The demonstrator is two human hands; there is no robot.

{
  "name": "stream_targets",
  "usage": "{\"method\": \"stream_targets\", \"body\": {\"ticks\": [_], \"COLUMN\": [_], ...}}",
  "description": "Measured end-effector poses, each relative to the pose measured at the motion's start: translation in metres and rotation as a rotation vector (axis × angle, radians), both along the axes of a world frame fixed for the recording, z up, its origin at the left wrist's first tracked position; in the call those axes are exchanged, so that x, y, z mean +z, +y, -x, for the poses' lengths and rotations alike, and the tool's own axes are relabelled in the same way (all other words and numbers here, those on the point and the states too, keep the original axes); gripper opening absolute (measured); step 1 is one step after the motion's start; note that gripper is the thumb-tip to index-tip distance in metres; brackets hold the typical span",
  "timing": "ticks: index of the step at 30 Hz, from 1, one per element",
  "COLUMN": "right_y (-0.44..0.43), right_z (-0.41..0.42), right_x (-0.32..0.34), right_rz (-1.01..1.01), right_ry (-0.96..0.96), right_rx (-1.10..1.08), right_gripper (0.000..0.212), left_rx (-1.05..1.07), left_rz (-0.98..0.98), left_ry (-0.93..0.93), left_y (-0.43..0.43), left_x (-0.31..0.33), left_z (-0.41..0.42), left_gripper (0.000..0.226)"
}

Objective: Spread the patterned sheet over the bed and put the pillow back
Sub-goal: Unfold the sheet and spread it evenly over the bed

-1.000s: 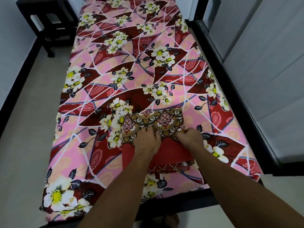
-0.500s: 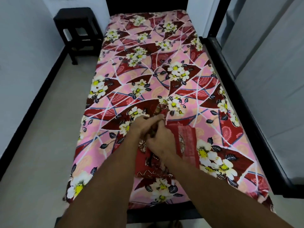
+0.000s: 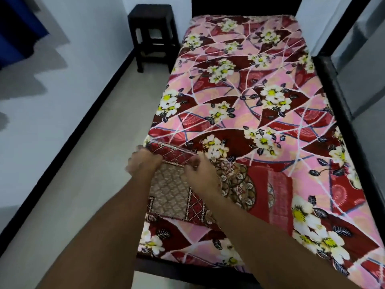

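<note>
From the head camera, my only view, the patterned sheet (image 3: pixel 239 184) is a red and brown printed cloth, partly unfolded. It lies on the near half of the bed (image 3: pixel 260 90), toward its left edge, on top of the pink floral cover. I judge it light, limp and thin. It will drape and crease rather than keep a shape, and it may slide a little on the cover below. The best hold looks like a pinch on a free hem or a corner, with the hands set well apart so the layers open instead of bunching.

Both of my hands are on the raised fold at the sheet's far left corner. The left hand (image 3: pixel 143 163) is at the bed's left edge with its fingers curled round that rolled edge, though it is blurred. The right hand (image 3: pixel 201 174) is just beside it and appears to pinch the same fold from the inner side. The rest of the sheet lies flat beneath and to the right of my forearms.

I see no pillow anywhere. A dark stool (image 3: pixel 153 36) stands on the floor by the far left corner of the bed.
</note>
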State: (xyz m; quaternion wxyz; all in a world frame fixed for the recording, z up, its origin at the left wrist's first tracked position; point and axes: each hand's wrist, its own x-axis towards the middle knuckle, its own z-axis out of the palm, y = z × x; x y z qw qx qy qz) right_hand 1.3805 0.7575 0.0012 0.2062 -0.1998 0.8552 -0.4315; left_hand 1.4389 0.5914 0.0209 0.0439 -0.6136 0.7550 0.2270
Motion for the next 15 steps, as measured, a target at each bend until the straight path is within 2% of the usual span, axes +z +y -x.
{"method": "stream_targets", "body": {"ticks": [5, 10, 13, 15], "right_y": [0.066, 0.141, 0.166, 0.173], "right_z": [0.049, 0.081, 0.091, 0.094], "right_x": [-0.06, -0.099, -0.108, -0.118], "right_rz": [-0.287, -0.561, -0.661, -0.653], "right_ry": [-0.043, -0.031, -0.02, -0.037], "right_rx": [-0.339, -0.597, -0.717, -0.795], "right_gripper": [0.013, 0.061, 0.07, 0.075], "left_rx": [-0.005, -0.078, -0.102, -0.249], "left_rz": [-0.013, -0.027, 0.02, 0.135], "left_ry": [-0.015, -0.079, -0.086, -0.075], "left_y": [0.014, 0.024, 0.031, 0.043], "left_x": [-0.067, -0.117, -0.134, -0.146], "left_z": [-0.016, -0.014, -0.01, -0.004], "left_gripper": [0.065, 0.066, 0.068, 0.068]}}
